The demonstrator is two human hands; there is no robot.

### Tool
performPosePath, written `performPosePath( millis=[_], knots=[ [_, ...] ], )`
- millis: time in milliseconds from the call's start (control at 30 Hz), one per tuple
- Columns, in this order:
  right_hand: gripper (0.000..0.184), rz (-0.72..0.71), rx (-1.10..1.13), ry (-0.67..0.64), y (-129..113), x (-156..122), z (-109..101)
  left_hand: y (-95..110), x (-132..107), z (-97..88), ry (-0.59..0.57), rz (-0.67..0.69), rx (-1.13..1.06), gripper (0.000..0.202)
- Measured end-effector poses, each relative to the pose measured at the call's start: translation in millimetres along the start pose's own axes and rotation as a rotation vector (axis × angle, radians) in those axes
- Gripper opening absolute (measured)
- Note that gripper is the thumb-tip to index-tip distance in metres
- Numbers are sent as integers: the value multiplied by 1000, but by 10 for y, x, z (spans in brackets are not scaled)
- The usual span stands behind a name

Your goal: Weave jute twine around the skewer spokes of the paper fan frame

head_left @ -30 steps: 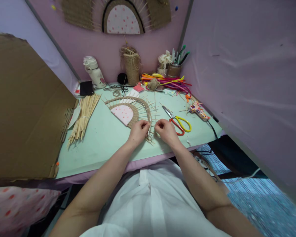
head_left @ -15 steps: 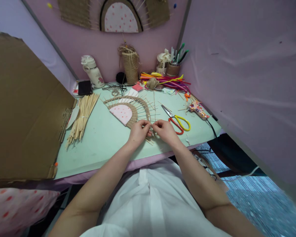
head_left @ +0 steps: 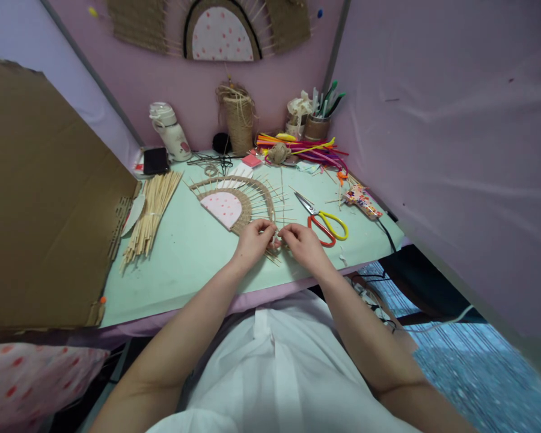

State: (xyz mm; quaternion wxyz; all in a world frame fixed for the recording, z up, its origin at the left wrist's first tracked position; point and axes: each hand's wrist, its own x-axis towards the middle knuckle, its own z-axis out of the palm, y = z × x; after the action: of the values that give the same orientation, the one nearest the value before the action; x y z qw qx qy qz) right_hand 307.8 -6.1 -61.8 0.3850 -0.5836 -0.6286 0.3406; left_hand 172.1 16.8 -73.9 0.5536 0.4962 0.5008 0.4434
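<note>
A purple cloth-lined booth surrounds a pale green bench (head_left: pixel 189 252). The left hand (head_left: pixel 255 237) keeps its grip nearly closed, thumb and fingers pinching the lower end of the outer rim of a fan-shaped brown twine and stick piece (head_left: pixel 246 211), whose pink spotted half-round centre faces up; that end of the rim is hidden behind the fingers. The right hand (head_left: pixel 303 242) is just beside, fingertips drawn together; whether anything thin is between them is too small to tell. Compared with a second ago, the right hand sits closer to the left, while the metal scissors with red and yellow handles (head_left: pixel 314 211) lie as before near its knuckles. Farther out are the tied bundle of pale wooden sticks (head_left: pixel 151 216) and a floral-patterned tool (head_left: pixel 362 201). The large brown cardboard sheet (head_left: pixel 49 204) and the half-round wall hanging (head_left: pixel 223 36) are cut off by the edges of the view.
</note>
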Motion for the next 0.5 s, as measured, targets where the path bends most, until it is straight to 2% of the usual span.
performPosePath(
  millis=[233, 500],
  knots=[
    [24, -77, 15, 40, 10, -120, -26, 94, -97, -22, -58, -80, -186, 19],
    [18, -36, 13, 87, 5, -202, -26, 115, -142, 12, -85, -73, -207, 23]
  ],
)
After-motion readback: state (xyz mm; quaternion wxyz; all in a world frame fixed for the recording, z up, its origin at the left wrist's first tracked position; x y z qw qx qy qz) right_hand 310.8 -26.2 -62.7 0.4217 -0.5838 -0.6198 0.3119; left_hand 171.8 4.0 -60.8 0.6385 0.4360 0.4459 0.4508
